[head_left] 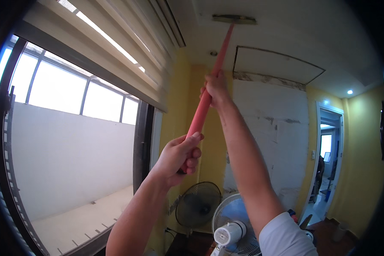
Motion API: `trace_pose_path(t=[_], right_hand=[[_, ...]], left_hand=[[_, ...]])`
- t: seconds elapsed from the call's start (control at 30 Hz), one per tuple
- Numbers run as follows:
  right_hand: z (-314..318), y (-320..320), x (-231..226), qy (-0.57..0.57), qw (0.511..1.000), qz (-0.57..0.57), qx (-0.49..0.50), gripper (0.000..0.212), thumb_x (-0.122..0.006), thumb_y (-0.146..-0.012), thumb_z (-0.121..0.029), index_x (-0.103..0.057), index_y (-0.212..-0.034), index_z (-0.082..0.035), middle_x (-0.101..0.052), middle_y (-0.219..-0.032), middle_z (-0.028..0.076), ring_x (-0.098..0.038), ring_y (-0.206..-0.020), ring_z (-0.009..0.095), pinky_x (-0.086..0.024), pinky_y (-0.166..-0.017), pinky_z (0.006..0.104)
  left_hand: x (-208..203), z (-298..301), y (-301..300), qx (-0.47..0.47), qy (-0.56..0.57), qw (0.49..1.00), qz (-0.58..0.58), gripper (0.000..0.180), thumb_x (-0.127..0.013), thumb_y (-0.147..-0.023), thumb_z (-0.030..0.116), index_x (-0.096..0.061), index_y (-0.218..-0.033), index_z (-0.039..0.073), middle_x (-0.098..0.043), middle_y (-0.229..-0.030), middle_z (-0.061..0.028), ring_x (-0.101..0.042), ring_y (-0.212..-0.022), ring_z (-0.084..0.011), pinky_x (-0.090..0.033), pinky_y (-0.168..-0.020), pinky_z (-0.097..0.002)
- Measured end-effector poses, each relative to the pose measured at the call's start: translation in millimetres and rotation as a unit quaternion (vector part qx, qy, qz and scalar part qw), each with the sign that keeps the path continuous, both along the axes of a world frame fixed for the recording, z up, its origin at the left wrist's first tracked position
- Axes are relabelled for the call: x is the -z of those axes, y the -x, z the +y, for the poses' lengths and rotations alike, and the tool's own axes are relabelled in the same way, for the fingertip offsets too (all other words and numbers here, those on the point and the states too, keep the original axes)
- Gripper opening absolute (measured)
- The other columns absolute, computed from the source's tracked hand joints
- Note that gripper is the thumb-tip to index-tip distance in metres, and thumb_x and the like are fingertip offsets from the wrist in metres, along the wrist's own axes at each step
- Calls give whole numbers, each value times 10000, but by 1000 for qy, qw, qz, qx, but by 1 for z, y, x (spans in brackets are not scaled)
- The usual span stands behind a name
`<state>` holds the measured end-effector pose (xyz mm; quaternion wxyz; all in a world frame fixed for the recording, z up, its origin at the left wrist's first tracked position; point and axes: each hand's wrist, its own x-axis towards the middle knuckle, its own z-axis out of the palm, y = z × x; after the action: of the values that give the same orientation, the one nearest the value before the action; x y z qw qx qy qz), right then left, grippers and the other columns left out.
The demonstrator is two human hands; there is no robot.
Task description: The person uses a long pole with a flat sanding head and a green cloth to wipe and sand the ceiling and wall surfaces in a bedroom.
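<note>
A long red pole (199,113) slants up and away from me, its far end joined to a wide, flat, dark-edged head (234,19) that is at the ceiling. It looks like a flat mop or broom, but its exact kind cannot be made out. My left hand (181,158) wraps round the pole's lower end. Higher up, my right hand (216,88) grips the same pole, that arm stretched out. Whether the head presses on the ceiling or is just below it, I cannot tell.
At left, a window (72,128) stands under a striped roller blind (102,47). Below my arms are a white fan (230,230) and a dark round fan (198,205). A framed ceiling panel (277,64) lies beyond the pole. The doorway (326,158) at right shows part of a person.
</note>
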<state>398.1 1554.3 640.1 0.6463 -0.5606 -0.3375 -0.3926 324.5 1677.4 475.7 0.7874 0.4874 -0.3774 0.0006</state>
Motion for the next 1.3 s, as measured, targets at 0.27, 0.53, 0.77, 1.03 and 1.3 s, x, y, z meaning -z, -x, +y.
trace_pose_path(t=[0.27, 0.53, 0.77, 1.03, 1.3], right_hand=[[7, -15, 20, 50, 995, 47, 75, 410, -416, -828, -77, -259, -1205, -116, -424, -724, 77, -444, -440, 161, -439, -352, 332], [-50, -13, 35, 3, 1000, 26, 2, 374, -435, -830, -91, -374, -1199, -109, -425, -639, 28, -427, -394, 135, -413, -322, 287], [27, -45, 26, -13, 999, 10, 33, 421, -431, -828, -90, -319, -1230, -144, -412, -638, 37, -432, -403, 140, -414, -327, 295], [-10, -34, 38, 27, 999, 19, -35, 420, -441, -820, -90, -301, -1213, -145, -419, -665, 51, -435, -409, 142, -413, -326, 300], [45, -50, 20, -20, 1000, -8, 21, 423, -425, -824, -73, -309, -1223, -154, -415, -650, 41, -437, -408, 146, -405, -322, 313]], left_hand=[[35, -23, -30, 3, 84, 996, 42, 356, -568, -867, 286, -480, -1118, 50, -450, -636, 12, -352, -422, -38, -279, -354, -183], [34, -77, -24, -36, -31, 999, 11, 334, -520, -892, 252, -440, -1163, 73, -439, -625, -4, -373, -412, -75, -327, -352, -226], [30, 8, -55, -56, 36, 998, 15, 289, -559, -867, 236, -487, -1066, 39, -460, -609, 4, -403, -391, -63, -360, -334, -215], [37, -23, -46, -100, -21, 995, 2, 312, -551, -868, 200, -488, -1138, 57, -439, -597, 5, -378, -382, -65, -316, -332, -219], [22, 29, -60, -87, 19, 996, -3, 283, -561, -867, 249, -495, -1085, 80, -458, -611, 1, -364, -391, -33, -288, -328, -178]])
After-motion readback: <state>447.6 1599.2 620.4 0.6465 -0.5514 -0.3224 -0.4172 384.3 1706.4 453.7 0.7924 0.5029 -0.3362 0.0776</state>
